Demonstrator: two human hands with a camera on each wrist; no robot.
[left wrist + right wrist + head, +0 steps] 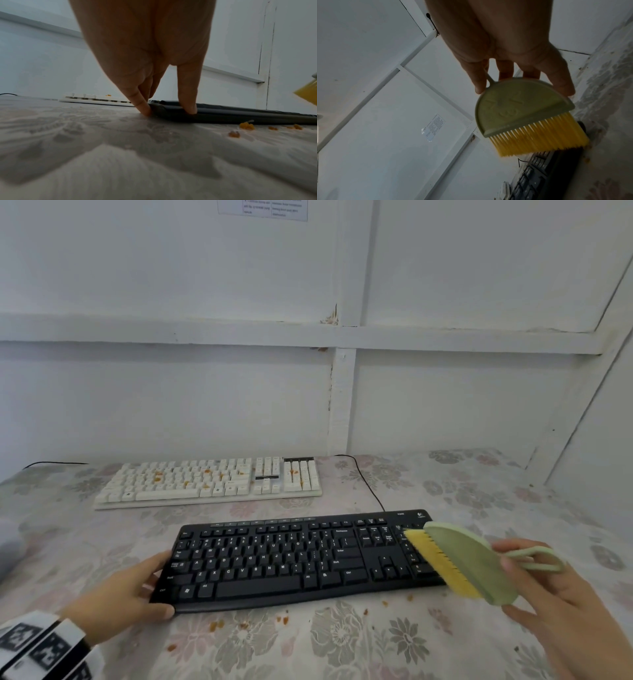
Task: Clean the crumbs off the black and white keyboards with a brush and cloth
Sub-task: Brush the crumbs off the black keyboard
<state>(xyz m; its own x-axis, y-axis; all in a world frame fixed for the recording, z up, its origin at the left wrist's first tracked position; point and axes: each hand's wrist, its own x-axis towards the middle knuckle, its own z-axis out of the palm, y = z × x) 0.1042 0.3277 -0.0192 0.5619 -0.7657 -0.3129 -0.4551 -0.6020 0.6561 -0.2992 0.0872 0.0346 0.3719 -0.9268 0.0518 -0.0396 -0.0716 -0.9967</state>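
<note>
Black keyboard (298, 556), lying at the near side of the flowered table cover (342, 645), in front of the white keyboard (209, 481) with orange crumbs (157, 478) among its keys. Being braced at the left end by the left hand (126, 594), fingers nearly straight, tips pressing the edge, probably against sliding. Hanging over the number pad end: the brush (476, 563), green head pinched by the right hand (565, 618). Hard to judge: bristles touching keys or not. Not showing anywhere: the cloth.

QWERTY letters, Enter, Shift, Ctrl, Alt on black keyboard (294, 559), wall notice (263, 209) print illegible
</note>
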